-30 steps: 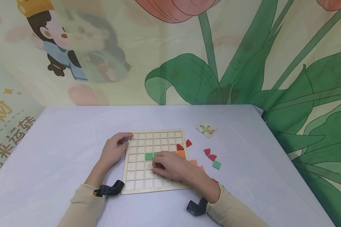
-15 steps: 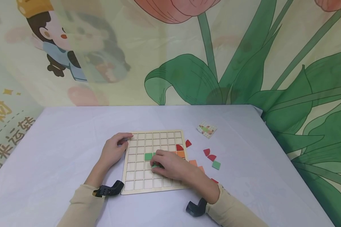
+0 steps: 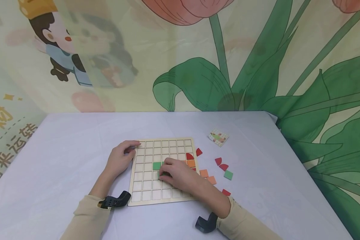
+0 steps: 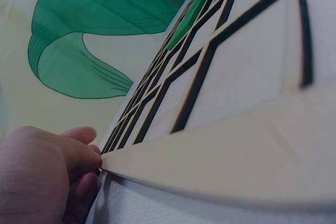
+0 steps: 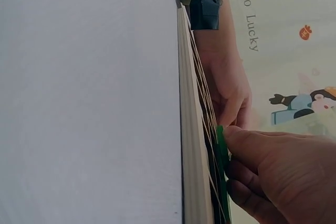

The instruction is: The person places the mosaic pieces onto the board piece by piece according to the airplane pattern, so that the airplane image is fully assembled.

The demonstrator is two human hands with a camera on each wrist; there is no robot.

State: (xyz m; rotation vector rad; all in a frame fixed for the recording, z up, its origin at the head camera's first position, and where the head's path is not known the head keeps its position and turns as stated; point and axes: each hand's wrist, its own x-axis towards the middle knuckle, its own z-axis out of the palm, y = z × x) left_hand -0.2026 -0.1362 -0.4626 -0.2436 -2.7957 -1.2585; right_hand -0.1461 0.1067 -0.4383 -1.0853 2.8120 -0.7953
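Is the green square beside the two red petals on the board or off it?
Off: the green square lies on the white cloth, right of the board, apart from its rim.

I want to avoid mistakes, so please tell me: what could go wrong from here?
The right hand could knock the nearby green square while placing the green tile it pinches. The right forearm might sweep the loose orange tile beside it. The board may shift if the left hand slips from its edge.
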